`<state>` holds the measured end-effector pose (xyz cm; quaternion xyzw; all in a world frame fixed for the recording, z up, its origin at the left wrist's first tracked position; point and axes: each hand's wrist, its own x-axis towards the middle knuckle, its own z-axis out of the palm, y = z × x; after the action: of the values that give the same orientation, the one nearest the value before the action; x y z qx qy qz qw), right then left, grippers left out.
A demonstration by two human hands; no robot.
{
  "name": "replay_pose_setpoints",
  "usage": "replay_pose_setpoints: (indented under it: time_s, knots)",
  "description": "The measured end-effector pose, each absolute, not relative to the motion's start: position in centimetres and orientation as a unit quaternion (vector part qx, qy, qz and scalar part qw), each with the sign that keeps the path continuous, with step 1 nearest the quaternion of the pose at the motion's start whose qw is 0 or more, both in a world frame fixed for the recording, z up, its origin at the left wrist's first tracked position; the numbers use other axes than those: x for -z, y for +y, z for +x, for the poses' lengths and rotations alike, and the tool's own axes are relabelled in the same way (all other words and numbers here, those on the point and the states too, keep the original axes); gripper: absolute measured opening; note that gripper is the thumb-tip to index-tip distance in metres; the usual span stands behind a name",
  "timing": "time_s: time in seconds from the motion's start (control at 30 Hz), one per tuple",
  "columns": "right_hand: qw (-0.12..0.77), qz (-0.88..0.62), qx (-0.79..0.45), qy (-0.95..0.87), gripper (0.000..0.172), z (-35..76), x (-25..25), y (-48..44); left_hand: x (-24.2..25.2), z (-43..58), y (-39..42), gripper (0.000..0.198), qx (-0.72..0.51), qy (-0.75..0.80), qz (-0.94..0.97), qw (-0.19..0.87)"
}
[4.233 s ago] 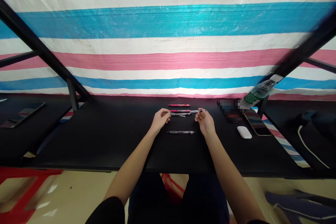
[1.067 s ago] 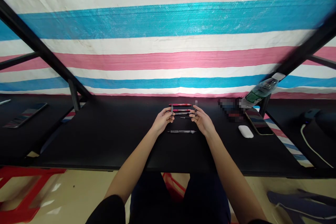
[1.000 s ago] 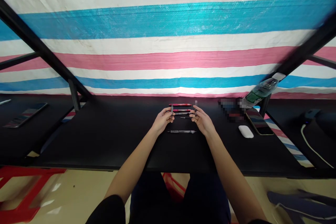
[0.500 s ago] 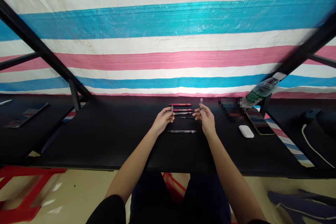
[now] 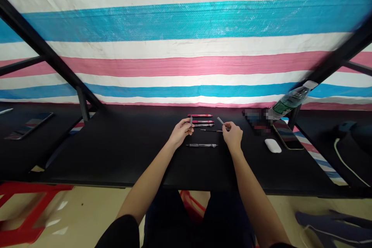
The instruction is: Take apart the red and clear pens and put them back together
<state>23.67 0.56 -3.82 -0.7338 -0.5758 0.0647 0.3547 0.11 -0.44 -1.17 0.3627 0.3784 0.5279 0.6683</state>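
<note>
First, at far left, a white pen and a dark tablet lie on the adjoining surface, well apart from the hands. On the black table, the left hand has its thumb and fingers closed on a short grey pen part, held upright, presumably so that its upper end stands clear. Between the hands, several pieces lie roughly parallel, probably to keep each distinct and within reach: a far red pen, a second red pen, a grey pen just beside it, a thin rod, and, nearest the wearer, a clear-barrelled pen. The right hand grips a clear tube, tilted up and leftward; whether it contains anything cannot be told. Farther right, apparently set aside for working room, are a pixelated item, a closed white case, contents hidden, a phone, and a capped bottle, its fill unclear.
</note>
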Motion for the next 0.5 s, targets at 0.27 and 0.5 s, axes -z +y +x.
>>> replay_pose_setpoints:
  time_s: [0.27, 0.5]
  knots:
    - [0.283, -0.762, -0.038, -0.582, 0.02, 23.7, 4.3, 0.4, 1.2, 0.1, -0.5, 0.037, -0.524, 0.381, 0.366, 0.667]
    - [0.377, -0.693, 0.012, -0.615, 0.021, 23.8, 5.2, 0.8, 1.4, 0.1, -0.4, 0.03, -0.524, 0.39, 0.365, 0.663]
